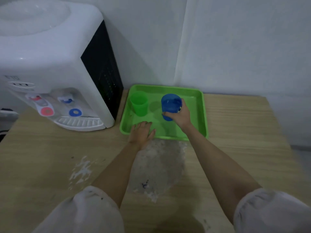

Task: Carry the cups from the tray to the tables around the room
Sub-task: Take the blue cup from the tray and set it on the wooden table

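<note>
Cups: right hand (180, 115) gripped blue cup (170, 105) over green tray (201, 113); left hand (142, 133) flat, fingers spread, on tray's near rim; green cup (139, 103) upright, untouched.

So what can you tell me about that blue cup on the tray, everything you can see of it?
The blue cup looks like translucent plastic, a plain tapered tumbler, open end up and roughly upright. It is over the middle of the green tray, to the right of a green cup. The right hand wraps its right side and lower part, thumb across the front, hiding the base, so whether it rests on the tray or is just lifted cannot be told. Contents cannot be made out.
</note>
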